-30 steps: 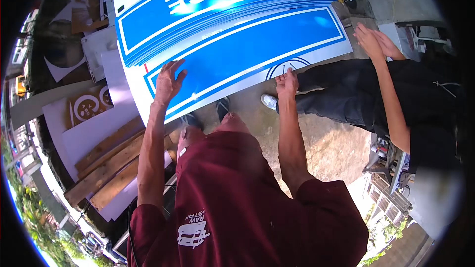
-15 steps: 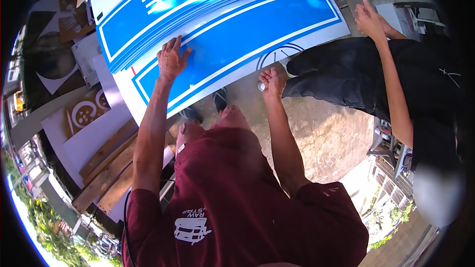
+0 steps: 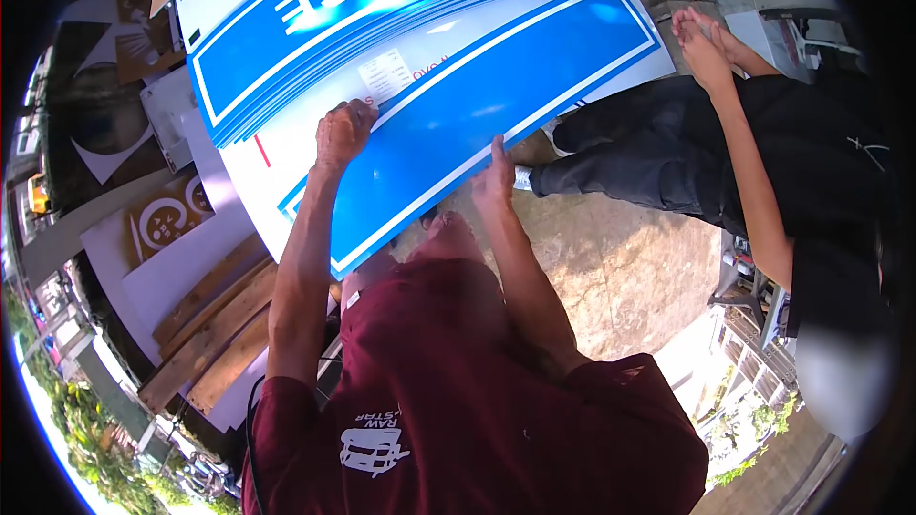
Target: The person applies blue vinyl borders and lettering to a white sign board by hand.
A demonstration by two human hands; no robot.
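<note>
A long blue sign panel [image 3: 477, 124] with a white border line lies slanted in front of me, its near edge over my knees. My left hand [image 3: 345, 133] is closed at the panel's far edge, fingers curled. At the near edge, my right hand [image 3: 493, 179] grips with one finger pointing up over the rim. Beside that hand is a small whitish thing [image 3: 523, 177] that I cannot make out. Under the panel shows a white sheet [image 3: 315, 124] with red lettering and a small printed label [image 3: 385, 74]. Behind rises a stack of blue signs [image 3: 382, 10] with white letters.
On the right a person in dark clothes stands close, their hands [image 3: 706, 48] held together. Wooden planks [image 3: 215, 324] and a brown stencil board [image 3: 167, 215] lie at the left. Concrete floor [image 3: 630, 257] lies between me and the person.
The blue panel has slid toward me, uncovering the white sheet and label. My left hand went from flat to curled; my right hand moved left onto the near edge. The other person's hands have lowered slightly.
</note>
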